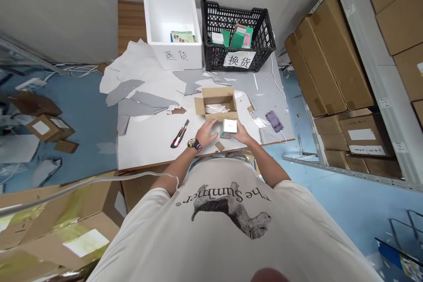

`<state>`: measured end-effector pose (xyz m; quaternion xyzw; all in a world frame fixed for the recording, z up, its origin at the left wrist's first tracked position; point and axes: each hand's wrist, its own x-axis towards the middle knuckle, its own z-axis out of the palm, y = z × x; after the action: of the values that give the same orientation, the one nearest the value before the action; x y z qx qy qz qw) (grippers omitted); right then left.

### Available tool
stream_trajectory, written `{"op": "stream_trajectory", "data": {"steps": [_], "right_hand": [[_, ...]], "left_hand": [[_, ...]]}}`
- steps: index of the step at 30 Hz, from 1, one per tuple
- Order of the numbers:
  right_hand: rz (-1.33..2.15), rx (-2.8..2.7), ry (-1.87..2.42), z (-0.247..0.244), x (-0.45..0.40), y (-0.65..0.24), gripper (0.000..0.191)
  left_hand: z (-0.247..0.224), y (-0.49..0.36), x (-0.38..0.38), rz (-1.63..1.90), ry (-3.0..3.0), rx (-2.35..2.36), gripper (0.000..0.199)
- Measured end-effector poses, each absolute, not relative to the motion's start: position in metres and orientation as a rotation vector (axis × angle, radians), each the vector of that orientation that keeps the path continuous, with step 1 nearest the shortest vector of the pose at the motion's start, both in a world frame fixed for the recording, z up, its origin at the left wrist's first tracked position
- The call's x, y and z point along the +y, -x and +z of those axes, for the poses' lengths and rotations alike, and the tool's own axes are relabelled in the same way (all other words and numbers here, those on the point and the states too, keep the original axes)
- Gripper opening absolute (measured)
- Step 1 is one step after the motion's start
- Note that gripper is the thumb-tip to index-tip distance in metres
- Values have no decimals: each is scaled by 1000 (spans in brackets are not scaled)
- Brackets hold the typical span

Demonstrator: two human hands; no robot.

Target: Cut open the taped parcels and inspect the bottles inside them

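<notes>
My right hand (pixel 242 132) grips a small green and white product box (pixel 230 127) at the table's front edge, its white end facing up. Just left of it, my left hand (pixel 206 133) has its fingers apart and holds nothing; a wristwatch is on that wrist. Right behind both hands stands an open cardboard carton (pixel 218 93) with its flaps spread and some white paper inside. A red and black box cutter (pixel 180 134) lies on the table to the left of my left hand.
At the back are a white foam bin (pixel 173 58) holding booklets and a black plastic crate (pixel 238 67) with green boxes. Torn paper (pixel 145 100) covers the tabletop. Cartons fill shelves (pixel 343 53) at right; more cartons (pixel 82 224) stand at lower left.
</notes>
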<state>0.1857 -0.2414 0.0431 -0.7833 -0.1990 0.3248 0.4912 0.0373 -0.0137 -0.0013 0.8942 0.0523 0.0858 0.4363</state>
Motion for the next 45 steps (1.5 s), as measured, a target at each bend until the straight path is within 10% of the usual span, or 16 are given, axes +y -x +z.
{"op": "stream_trajectory", "data": {"steps": [6,13,29,35,45], "right_hand": [[854,-562,1896,32,-232,-183,88],[699,-930,2139,63,-256,-191,87],[729,-1472,2489,108,-226,-225,59],[602,-1727,2359,119,-262,-190,18],[631,-1499,2647,129,-249,-199,37]], "left_hand": [[-29,-40,-50,93,-2109,193,111],[-23,-68,-65,46,-2011,385,80],[-19,-70,-83,36,-2078,445,79],[-23,-67,-88,102,-2071,545,71],[-33,-71,-103,125,-2145,456,74]]}}
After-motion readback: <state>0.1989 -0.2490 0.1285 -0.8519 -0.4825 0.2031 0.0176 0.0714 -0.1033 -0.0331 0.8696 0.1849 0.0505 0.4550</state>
